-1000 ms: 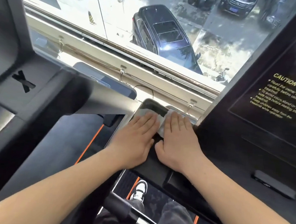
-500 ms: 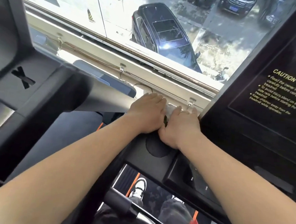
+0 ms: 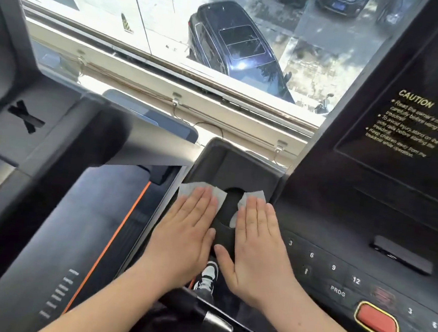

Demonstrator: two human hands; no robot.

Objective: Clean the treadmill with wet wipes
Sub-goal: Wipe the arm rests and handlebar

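Note:
The black treadmill console (image 3: 368, 212) fills the right half of the head view, with a recessed side tray (image 3: 228, 164) at its left end. My left hand (image 3: 187, 232) lies flat with straight fingers on a white wet wipe (image 3: 197, 189) at the tray's left edge. My right hand (image 3: 255, 244) presses flat on a second wet wipe (image 3: 255, 195) at the tray's right side. A round cup hole (image 3: 231, 207) shows between the two hands. Most of each wipe is hidden under the fingers.
Number keys and a red stop button (image 3: 376, 323) sit on the console at right. A neighbouring treadmill's belt with an orange stripe (image 3: 108, 243) and its console (image 3: 28, 131) lie at left. A window (image 3: 197, 43) ahead overlooks parked cars. A shoe (image 3: 207, 277) shows below.
Both hands have slid back toward me from the tray's far rim and moved apart. The wipes came with them, and the cup hole is uncovered between the hands.

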